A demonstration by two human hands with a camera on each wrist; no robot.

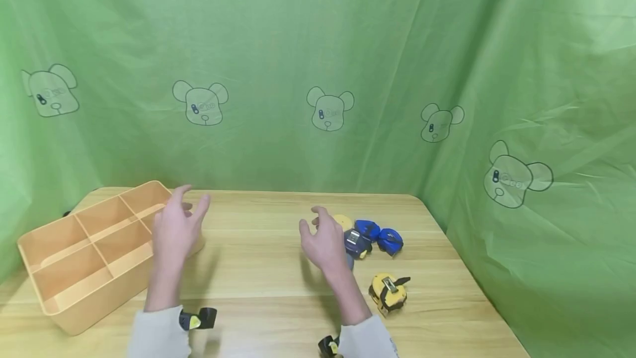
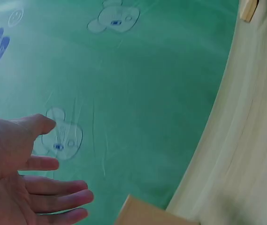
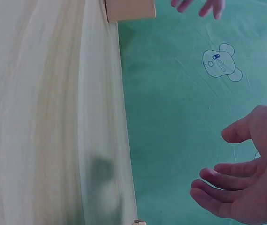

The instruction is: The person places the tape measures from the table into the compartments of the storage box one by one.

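Both hands hover above the wooden table (image 1: 278, 269), holding nothing. The left hand (image 1: 175, 231) is raised with fingers spread and relaxed, just beside the right end of the tan divided tray (image 1: 84, 253), partly overlapping its near corner in the head view. The left wrist view shows that palm (image 2: 11, 183) open with fingers loosely extended against the green cloth backdrop (image 1: 318, 70). The right hand (image 1: 325, 242) is also wide, fingers lightly bent, empty; its wrist view shows the palm (image 3: 246, 187) turned up and bare.

The tape measures lie to the right of the tray, well apart from it, clustered at the right hand. A dark tape measure (image 1: 358, 243) sits just beside the right hand's fingers, partly hidden behind them. Past it lie two blue tape measures (image 1: 367, 229) (image 1: 390, 240) and a yellow one (image 1: 343, 221) peeking out behind the fingers. Another yellow tape measure (image 1: 388, 291) lies nearer the person, beside the right forearm
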